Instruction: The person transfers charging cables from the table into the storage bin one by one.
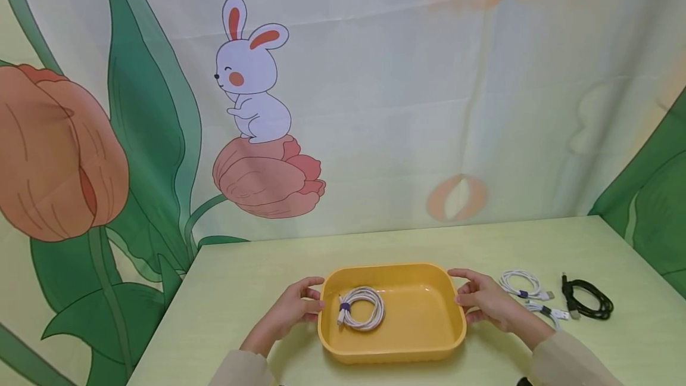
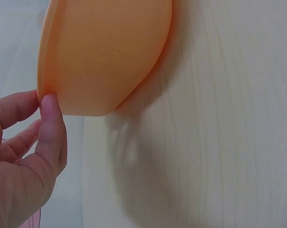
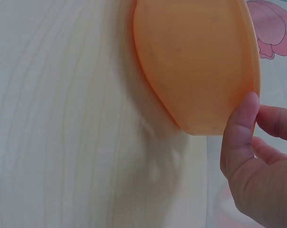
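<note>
A yellow plastic tray [image 1: 423, 320] with rounded corners sits on the table. In its left half lies a coiled white cable [image 1: 379, 313], bound with a dark blue tie. My left hand [image 1: 292, 308] pinches the tray's left rim; the left wrist view shows the thumb [image 2: 50, 107] against the outer wall just under the edge. At the opposite end, my right hand [image 1: 485, 302] grips the right rim in the same way, its thumb [image 3: 247, 107] pressed on the outside. Both wrist views show only the tray's outer wall, so its inside is hidden there.
Right of my right hand lie a coiled white cable [image 1: 521, 271] with a blue tie, another white cable [image 1: 560, 314] with a dark tie, and a coiled black cable [image 1: 597, 313]. Behind the pale wooden table [image 1: 257, 267] hangs a printed cloth [image 1: 386, 136].
</note>
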Action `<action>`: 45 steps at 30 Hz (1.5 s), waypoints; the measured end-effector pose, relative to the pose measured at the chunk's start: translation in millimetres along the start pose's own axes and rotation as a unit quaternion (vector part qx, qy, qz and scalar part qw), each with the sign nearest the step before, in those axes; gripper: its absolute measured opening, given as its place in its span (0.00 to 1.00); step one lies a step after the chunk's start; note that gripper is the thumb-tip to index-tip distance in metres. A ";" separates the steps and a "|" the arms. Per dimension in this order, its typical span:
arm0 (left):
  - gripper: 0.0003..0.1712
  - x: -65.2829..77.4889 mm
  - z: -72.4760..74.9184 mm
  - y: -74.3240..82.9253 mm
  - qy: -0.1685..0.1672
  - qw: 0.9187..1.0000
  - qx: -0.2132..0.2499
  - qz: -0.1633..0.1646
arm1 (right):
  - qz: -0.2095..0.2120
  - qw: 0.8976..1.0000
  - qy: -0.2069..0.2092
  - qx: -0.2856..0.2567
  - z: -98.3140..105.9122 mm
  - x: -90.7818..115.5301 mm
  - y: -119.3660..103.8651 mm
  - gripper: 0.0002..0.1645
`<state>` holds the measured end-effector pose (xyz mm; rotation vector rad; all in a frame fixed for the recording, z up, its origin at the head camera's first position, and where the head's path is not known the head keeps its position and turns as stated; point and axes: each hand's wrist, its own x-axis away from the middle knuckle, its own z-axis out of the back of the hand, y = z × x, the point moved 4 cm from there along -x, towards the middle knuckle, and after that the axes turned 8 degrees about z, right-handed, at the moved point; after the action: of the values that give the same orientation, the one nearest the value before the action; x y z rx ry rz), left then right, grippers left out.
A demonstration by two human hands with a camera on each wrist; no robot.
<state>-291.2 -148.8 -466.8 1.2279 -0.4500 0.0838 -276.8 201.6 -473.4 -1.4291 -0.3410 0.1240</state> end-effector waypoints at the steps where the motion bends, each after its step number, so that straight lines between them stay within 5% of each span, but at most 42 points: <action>1: 0.28 0.2 -0.3 -0.2 0.002 1.000 0.002 0.000 | 0.001 1.000 0.000 -0.001 0.0 0.1 -0.3 0.37; 45: 0.30 0.5 -1.5 -1.4 0.005 1.000 0.014 -0.015 | 0.007 0.999 -0.041 0.018 5.8 1.5 -6.3 0.37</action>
<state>-289.9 -148.0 -468.3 1.2603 -0.4229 0.0706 -277.9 206.7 -466.3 -1.3936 -0.3941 0.1984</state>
